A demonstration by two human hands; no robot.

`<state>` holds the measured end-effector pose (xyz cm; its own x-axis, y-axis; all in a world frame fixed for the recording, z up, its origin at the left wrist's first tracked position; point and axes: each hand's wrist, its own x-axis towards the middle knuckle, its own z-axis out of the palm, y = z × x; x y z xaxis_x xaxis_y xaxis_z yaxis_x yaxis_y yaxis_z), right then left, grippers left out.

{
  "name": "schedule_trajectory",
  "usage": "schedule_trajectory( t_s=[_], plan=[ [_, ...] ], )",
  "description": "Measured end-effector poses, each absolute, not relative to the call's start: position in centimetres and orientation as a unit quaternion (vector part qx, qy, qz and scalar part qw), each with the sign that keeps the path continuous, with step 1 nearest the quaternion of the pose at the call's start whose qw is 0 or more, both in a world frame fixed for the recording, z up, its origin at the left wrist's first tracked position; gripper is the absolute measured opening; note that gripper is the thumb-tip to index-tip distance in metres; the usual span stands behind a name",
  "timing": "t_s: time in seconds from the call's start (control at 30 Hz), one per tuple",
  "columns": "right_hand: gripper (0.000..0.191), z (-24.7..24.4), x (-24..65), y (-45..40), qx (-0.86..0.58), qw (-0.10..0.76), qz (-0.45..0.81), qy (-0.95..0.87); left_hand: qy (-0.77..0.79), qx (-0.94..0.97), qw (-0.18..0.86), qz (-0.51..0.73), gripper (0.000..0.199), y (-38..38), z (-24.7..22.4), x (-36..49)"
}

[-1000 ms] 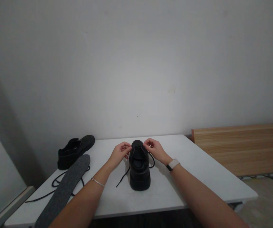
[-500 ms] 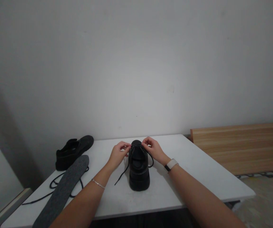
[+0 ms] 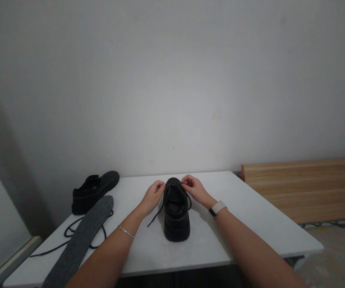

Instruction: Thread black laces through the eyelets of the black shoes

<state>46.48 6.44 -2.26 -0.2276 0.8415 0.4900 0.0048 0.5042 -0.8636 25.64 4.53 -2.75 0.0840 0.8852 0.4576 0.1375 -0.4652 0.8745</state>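
A black shoe stands upright on the white table, heel toward me and toe toward the wall. At the left of its lacing, my left hand is closed in a pinch; what lies between its fingertips is too small to make out. My right hand pinches the black shoelace at the right side of the lacing. One loose lace end hangs down on the shoe's left, and a lace loop curves down on its right.
A second black shoe stands at the table's back left. Beside it lie a grey insole and a loose black lace. The white table meets a grey wall; wooden boards lean at the right.
My left hand has turned slightly, with its fingers curled in more. The loose lace end on the left has shifted up a little, and the right loop looks narrower.
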Motion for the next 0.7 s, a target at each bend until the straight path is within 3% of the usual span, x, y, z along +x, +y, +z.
schedule_trajectory(
  t_s=[0.23,0.47,0.7],
  plan=[
    [0.017,-2.4,46.7,6.3,-0.361,0.556,0.324,-0.675,0.386,0.623,0.407,0.545,0.03,4.1,-2.5,25.6],
    [0.032,-2.2,46.3,6.4,-0.33,0.55,0.383,-0.665,0.377,0.627,0.439,0.521,0.029,4.2,-1.9,25.4],
    [0.034,-2.5,46.4,7.0,-0.317,0.557,0.408,-0.651,0.364,0.619,0.438,0.541,0.029,3.9,-1.7,25.5]
  ],
)
